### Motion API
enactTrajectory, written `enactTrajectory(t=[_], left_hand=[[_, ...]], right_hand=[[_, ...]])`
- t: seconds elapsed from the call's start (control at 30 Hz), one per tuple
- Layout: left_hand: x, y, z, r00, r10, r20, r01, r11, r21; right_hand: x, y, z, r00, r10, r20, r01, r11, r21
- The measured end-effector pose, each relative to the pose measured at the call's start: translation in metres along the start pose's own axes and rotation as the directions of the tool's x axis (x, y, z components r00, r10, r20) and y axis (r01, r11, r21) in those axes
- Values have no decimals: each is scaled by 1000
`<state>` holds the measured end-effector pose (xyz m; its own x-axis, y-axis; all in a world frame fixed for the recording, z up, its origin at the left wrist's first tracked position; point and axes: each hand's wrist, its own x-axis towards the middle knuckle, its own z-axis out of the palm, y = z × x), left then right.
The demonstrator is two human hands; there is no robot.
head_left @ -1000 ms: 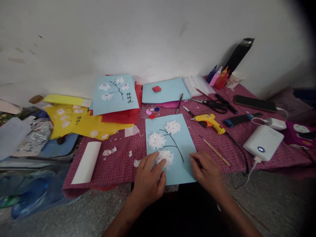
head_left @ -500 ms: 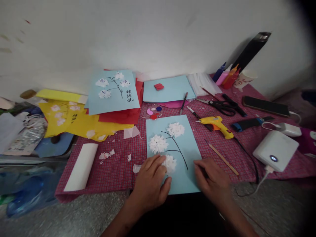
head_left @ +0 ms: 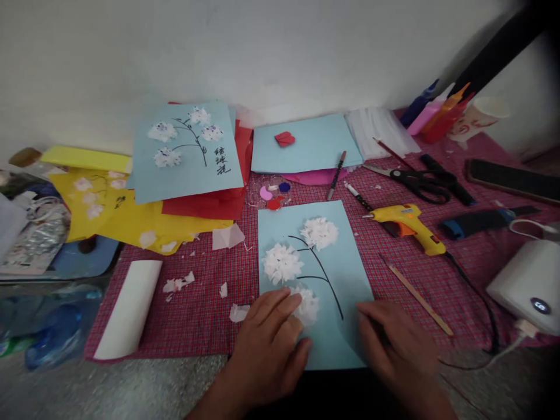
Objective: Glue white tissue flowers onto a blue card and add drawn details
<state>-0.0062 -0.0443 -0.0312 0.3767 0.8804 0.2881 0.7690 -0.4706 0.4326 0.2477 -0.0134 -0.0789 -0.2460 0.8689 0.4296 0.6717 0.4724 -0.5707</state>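
Observation:
On the table lies a light blue sheet (head_left: 280,221) bearing a drawn black stem (head_left: 329,281) and three white paper flowers. The upper flower (head_left: 321,233) and the left flower (head_left: 282,262) show fully. My left hand (head_left: 273,338) is open, its fingers stretched over the left side of the lower flower (head_left: 308,306) and partly hiding it. My right hand (head_left: 396,344) is beside the sheet's lower right edge with its fingers curled. Whatever its fingers may hold is hidden.
Right of the sheet lie a yellow glue gun (head_left: 406,224), a wooden stick (head_left: 420,300), black scissors (head_left: 420,182) and a white power bank (head_left: 527,286). White rolled paper (head_left: 129,309) and paper scraps (head_left: 178,284) lie left. A finished flower picture (head_left: 188,181) lies behind.
The camera view has shifted closer, moving the right-hand items further right. My left hand stays at the lower flower and my right hand at the sheet's right edge.

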Motion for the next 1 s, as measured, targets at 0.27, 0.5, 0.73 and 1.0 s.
enactTrajectory(t=[0.27, 0.5, 0.73, 1.0], left_hand=[[6, -9, 4, 997, -71, 34, 70, 997, 29], [-13, -9, -3, 985, -60, -161, 57, 998, -24], [-28, -19, -2, 965, -190, -180, 183, 981, -59], [-24, -19, -1, 987, -117, -107, 108, 990, -89]], right_hand=[[4, -3, -4, 999, 43, 32, -43, 999, 19], [5, -5, -6, 998, 44, 52, -42, 999, -26], [7, -6, -5, 998, 42, 47, -38, 997, -74], [3, -6, 1, 998, 59, 17, -59, 997, -46]])
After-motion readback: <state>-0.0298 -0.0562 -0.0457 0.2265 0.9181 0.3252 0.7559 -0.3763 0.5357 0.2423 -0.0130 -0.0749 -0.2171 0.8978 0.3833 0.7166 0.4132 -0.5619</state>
